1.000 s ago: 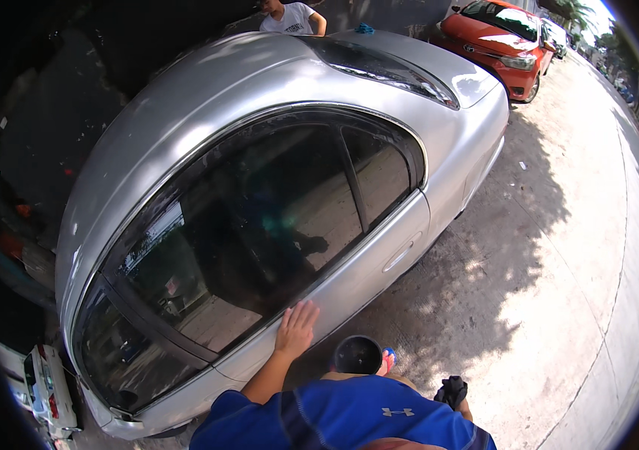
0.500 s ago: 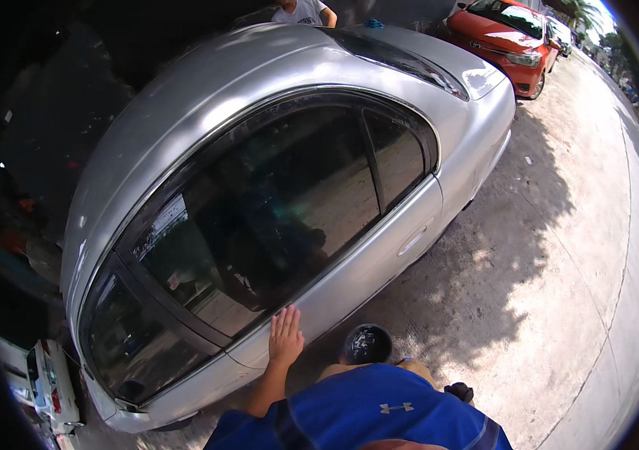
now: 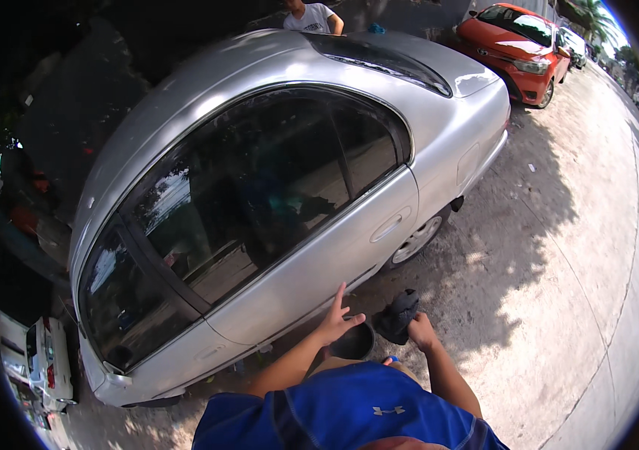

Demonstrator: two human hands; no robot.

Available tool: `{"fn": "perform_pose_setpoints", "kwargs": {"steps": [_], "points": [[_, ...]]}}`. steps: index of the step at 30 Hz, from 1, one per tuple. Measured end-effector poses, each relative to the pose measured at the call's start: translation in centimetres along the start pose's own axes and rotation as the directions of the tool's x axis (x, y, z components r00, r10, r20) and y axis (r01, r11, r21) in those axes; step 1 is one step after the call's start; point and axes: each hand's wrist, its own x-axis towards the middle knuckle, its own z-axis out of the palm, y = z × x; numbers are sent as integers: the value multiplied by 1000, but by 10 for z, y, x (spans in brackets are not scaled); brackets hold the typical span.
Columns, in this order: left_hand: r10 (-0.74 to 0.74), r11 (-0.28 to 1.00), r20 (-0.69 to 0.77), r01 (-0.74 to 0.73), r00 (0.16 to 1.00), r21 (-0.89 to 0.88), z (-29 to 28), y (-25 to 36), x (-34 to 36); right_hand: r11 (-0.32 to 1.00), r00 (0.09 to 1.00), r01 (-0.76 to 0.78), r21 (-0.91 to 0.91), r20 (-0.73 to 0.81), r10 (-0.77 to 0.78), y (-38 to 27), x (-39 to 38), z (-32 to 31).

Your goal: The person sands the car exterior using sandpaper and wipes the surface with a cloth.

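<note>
A silver sedan (image 3: 454, 127) fills much of the head view, with dark side windows and a handled rear door. My left hand (image 3: 338, 319) is open, fingers apart and index stretched out, above a dark bucket (image 3: 361, 345) beside the car's lower side; whether it touches the door I cannot tell. My right hand (image 3: 420, 328) grips a bunched dark cloth (image 3: 397, 315) just right of the bucket. The bucket's inside is partly hidden by my left hand and blue-shirted body.
A person in a white shirt (image 3: 308, 19) stands beyond the car. A blue cloth (image 3: 377, 28) lies toward the car's back. A red car (image 3: 514, 49) is parked at the upper right, a white car (image 3: 57, 364) at lower left. Shaded pavement (image 3: 499, 262) runs along the right.
My left hand has left the door panel near the window, moving right over the bucket with fingers spread. My right hand has raised the dark cloth forward from low beside my body.
</note>
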Motion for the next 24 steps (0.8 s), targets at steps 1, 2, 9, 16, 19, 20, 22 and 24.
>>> {"fn": "perform_pose_setpoints", "kwargs": {"steps": [1, 2, 9, 16, 19, 20, 22, 24], "points": [[-91, 937, 40, 99, 995, -335, 13, 9, 2, 994, 990, 90, -63, 111, -83, -47, -3, 21], [-150, 754, 120, 192, 981, -628, 24, 17, 5, 986, 960, 96, -138, 275, -54, -79, -4, 28], [-442, 419, -126, 80, 888, -904, -44, 44, 12, 994, 925, 70, 86, 368, -97, -124, -25, 27], [456, 864, -600, -167, 657, 474, -196, 184, 35, 917, 968, -223, 332, 184, 169, -43, -26, -23], [658, 612, -467, -58, 591, 789, -254, 294, 60, 926, 991, -120, 357, -6, 131, -39, -12, -25], [696, 534, -425, -22, 578, 845, -275, 324, 74, 925, 990, -132, 355, -3, 142, -50, -5, -24], [682, 430, -334, 12, 651, 903, -316, 388, 110, 967, 998, 15, 255, -62, 1, -91, 14, -20], [635, 254, -163, -5, 755, 967, -342, 449, 147, 988, 994, 89, 125, -74, -80, -154, 33, -16]]}}
